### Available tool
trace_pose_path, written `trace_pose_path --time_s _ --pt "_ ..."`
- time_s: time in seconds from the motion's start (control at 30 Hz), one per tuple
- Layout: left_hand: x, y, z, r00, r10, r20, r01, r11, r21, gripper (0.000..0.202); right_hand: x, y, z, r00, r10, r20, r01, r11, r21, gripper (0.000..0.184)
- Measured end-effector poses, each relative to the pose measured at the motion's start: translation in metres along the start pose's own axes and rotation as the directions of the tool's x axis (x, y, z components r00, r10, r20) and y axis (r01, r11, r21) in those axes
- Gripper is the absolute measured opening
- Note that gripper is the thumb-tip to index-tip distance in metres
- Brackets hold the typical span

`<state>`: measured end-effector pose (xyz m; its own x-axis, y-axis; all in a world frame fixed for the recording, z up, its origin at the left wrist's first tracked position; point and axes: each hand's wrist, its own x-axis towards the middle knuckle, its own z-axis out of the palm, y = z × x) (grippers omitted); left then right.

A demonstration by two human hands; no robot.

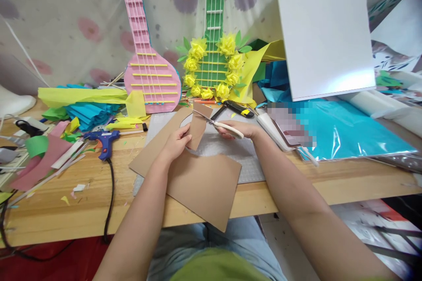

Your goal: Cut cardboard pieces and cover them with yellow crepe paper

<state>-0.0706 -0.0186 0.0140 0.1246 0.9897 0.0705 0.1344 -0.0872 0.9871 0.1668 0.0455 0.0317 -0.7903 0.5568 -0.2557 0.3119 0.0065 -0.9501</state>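
Between the 2 hands, a brown cardboard sheet [198, 180] lies on the counter [66, 193]. Left hand [178, 140] pinches its raised flap; right hand [242, 129] is closed around scissors [217, 124], blades at the flap. A blue glue gun [103, 140] rests left of both.

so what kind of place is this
Likely a home craft table: paper guitars stand at the back, a glue gun lies among paper scraps, and the right hand scissors cardboard that the left hand holds.

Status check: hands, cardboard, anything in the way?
Left hand pinching brown cardboard sheet. Right hand gripping scissors, blades at the cardboard. Utility knife just behind.
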Motion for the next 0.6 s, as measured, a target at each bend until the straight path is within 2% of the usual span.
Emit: trace_pose_path --time_s 0.23,0.6 --pt "-0.0016 0.0019 0.0048 1.000 0.018 -0.006 -0.018 0.997 0.075 0.053 0.0022 -0.0013 0.0032 0.995 -0.099 0.023 0.099 0.995 -0.023 0.041" --pt "-0.0018 0.0064 0.0027 0.997 0.057 0.044 -0.062 0.991 0.116 0.054 0.0027 0.0044 -0.0019 0.992 -0.111 0.056 0.111 0.994 -0.002 0.041"
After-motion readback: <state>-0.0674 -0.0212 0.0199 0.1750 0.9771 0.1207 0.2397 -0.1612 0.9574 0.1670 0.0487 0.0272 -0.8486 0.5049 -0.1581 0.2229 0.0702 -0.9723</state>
